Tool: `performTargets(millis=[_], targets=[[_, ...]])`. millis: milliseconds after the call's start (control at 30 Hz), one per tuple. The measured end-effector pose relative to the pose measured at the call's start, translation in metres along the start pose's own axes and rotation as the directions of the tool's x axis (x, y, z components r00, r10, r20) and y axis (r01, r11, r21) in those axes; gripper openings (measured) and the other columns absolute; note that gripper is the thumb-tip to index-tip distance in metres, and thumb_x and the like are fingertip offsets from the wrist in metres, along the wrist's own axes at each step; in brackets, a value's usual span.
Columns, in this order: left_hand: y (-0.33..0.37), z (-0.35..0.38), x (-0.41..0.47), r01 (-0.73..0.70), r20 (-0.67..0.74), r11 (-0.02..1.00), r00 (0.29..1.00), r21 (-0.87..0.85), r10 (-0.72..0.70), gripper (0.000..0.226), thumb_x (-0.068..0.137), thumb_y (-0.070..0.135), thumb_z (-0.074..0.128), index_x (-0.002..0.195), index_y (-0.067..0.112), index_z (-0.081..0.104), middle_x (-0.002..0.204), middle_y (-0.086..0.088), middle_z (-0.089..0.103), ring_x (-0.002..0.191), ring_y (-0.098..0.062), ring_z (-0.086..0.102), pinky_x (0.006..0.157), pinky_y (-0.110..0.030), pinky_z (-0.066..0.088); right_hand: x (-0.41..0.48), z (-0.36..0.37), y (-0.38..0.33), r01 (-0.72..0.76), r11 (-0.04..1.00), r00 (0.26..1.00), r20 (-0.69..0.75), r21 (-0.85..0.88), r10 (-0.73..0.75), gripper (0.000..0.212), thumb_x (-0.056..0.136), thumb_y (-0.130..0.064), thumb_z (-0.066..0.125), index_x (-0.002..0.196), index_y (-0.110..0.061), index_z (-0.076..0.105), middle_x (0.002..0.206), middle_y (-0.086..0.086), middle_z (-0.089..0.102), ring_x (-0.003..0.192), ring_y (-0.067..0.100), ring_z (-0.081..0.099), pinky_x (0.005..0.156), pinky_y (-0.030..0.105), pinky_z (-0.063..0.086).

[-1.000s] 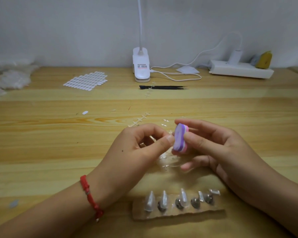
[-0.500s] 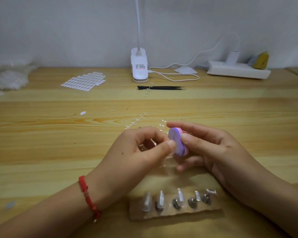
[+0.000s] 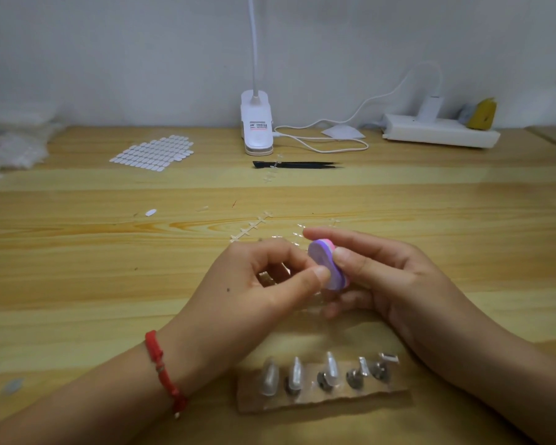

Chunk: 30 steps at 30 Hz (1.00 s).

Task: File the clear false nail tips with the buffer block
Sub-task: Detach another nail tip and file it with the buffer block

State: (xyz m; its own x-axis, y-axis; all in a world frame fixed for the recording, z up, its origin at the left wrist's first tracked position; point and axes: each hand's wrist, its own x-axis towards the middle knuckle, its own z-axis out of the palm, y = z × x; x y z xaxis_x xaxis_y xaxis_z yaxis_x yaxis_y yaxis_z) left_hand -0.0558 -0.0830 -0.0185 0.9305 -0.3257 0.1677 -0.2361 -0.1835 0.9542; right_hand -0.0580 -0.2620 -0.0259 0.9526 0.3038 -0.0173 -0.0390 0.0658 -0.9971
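Mid-way across the pale wooden surface (image 3: 77,268), the right hand (image 3: 382,277) clamps a small oval purple-and-pink foam buffer block (image 3: 326,266) between thumb and forefinger. The block stands on edge, purple face toward 9 o'clock. The left hand (image 3: 254,284) sits at 9 o'clock of the block, thumb and forefinger pinched together against that face; contents of the pinch, cannot tell. At 6 o'clock of both hands, a row of clear false nail tips (image 3: 329,369) stands on a brown cardboard strip (image 3: 321,401), apart from the block.

The table (image 3: 77,268) is wood with a soft sheen, the buffer block (image 3: 323,261) looks matt, and at six o'clock glossy clear plastic nail tips (image 3: 297,377) sit on a cardboard strip (image 3: 334,398).
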Motion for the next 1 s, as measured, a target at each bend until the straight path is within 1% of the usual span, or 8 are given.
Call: performTargets(millis=[67, 200, 400, 533, 633, 767, 900, 1000], targets=[[0.0013, 0.0001, 0.0000, -0.019, -0.029, 1.000, 0.999, -0.007, 0.018, 0.020, 0.072, 0.037, 0.078, 0.066, 0.020, 0.071, 0.055, 0.011, 0.057, 0.049, 0.000, 0.046, 0.050, -0.010, 0.036, -0.0004, -0.0013, -0.0004, -0.008, 1.000, 1.000, -0.013, 0.026, 0.009, 0.029, 0.083, -0.026, 0.060, 0.108, -0.030, 0.075, 0.097, 0.001, 0.075, 0.070, 0.017, 0.068, 0.065, 0.025, 0.057], [0.0016, -0.0007, 0.0007, -0.018, -0.066, 1.000, 0.998, 0.000, 0.018, 0.022, 0.074, 0.040, 0.075, 0.064, 0.020, 0.071, 0.054, 0.011, 0.057, 0.049, 0.001, 0.046, 0.049, -0.009, 0.035, -0.0012, -0.0011, 0.0001, -0.011, 0.999, 1.000, 0.005, -0.032, 0.011, 0.028, 0.084, -0.029, 0.059, 0.108, -0.032, 0.074, 0.101, 0.000, 0.075, 0.071, 0.018, 0.070, 0.069, 0.028, 0.058], [0.0019, -0.0008, 0.0012, -0.002, -0.087, 1.000, 0.996, -0.022, 0.000, 0.023, 0.072, 0.039, 0.076, 0.066, 0.018, 0.072, 0.055, 0.007, 0.058, 0.050, -0.002, 0.047, 0.049, -0.012, 0.037, -0.0013, 0.0003, -0.0028, -0.038, 0.999, 0.999, 0.007, 0.035, 0.038, 0.026, 0.082, -0.026, 0.062, 0.105, -0.028, 0.076, 0.093, 0.002, 0.075, 0.067, 0.017, 0.069, 0.066, 0.026, 0.058], [0.0041, 0.0005, 0.0017, -0.013, -0.098, 1.000, 0.995, -0.023, 0.010, 0.022, 0.068, 0.038, 0.067, 0.066, 0.016, 0.071, 0.054, 0.011, 0.058, 0.051, -0.001, 0.046, 0.050, -0.010, 0.036, -0.0004, 0.0012, -0.0031, -0.001, 0.991, 0.996, -0.083, 0.130, 0.012, 0.023, 0.082, -0.022, 0.069, 0.104, -0.020, 0.076, 0.092, 0.009, 0.075, 0.070, 0.018, 0.069, 0.061, 0.026, 0.058], [0.0022, -0.0021, 0.0026, 0.003, -0.154, 0.998, 0.988, -0.065, -0.013, 0.024, 0.067, 0.039, 0.067, 0.069, 0.015, 0.073, 0.058, 0.005, 0.060, 0.053, -0.006, 0.046, 0.051, -0.014, 0.037, -0.0027, 0.0027, -0.0041, -0.007, 0.995, 0.999, -0.031, 0.104, 0.011, 0.022, 0.082, -0.021, 0.069, 0.104, -0.022, 0.076, 0.089, 0.009, 0.075, 0.071, 0.018, 0.071, 0.062, 0.026, 0.058], [0.0020, -0.0003, 0.0029, 0.016, -0.126, 0.998, 0.992, -0.060, -0.024, 0.026, 0.066, 0.040, 0.067, 0.068, 0.015, 0.073, 0.059, 0.001, 0.061, 0.055, -0.008, 0.048, 0.053, -0.014, 0.038, -0.0007, 0.0010, -0.0030, 0.028, 0.981, 0.993, -0.120, 0.194, -0.005, 0.023, 0.081, -0.018, 0.069, 0.103, -0.014, 0.075, 0.089, 0.015, 0.074, 0.073, 0.019, 0.072, 0.059, 0.026, 0.058], [0.0022, -0.0017, 0.0038, 0.033, -0.158, 0.994, 0.986, -0.106, -0.049, 0.023, 0.067, 0.038, 0.068, 0.066, 0.015, 0.072, 0.051, 0.007, 0.052, 0.046, -0.003, 0.042, 0.046, -0.010, 0.034, -0.0026, 0.0030, -0.0041, 0.017, 0.991, 0.998, -0.062, 0.129, -0.009, 0.024, 0.080, -0.021, 0.070, 0.104, -0.017, 0.075, 0.089, 0.012, 0.074, 0.074, 0.020, 0.072, 0.061, 0.026, 0.058], [0.0028, -0.0003, 0.0030, 0.033, -0.119, 0.997, 0.992, -0.065, -0.040, 0.024, 0.066, 0.039, 0.067, 0.068, 0.016, 0.073, 0.055, 0.006, 0.058, 0.048, -0.004, 0.046, 0.049, -0.010, 0.036, -0.0016, 0.0007, -0.0035, 0.037, 0.976, 0.990, -0.140, 0.212, -0.007, 0.026, 0.080, -0.018, 0.069, 0.105, -0.011, 0.072, 0.089, 0.014, 0.074, 0.073, 0.019, 0.072, 0.057, 0.026, 0.058]])
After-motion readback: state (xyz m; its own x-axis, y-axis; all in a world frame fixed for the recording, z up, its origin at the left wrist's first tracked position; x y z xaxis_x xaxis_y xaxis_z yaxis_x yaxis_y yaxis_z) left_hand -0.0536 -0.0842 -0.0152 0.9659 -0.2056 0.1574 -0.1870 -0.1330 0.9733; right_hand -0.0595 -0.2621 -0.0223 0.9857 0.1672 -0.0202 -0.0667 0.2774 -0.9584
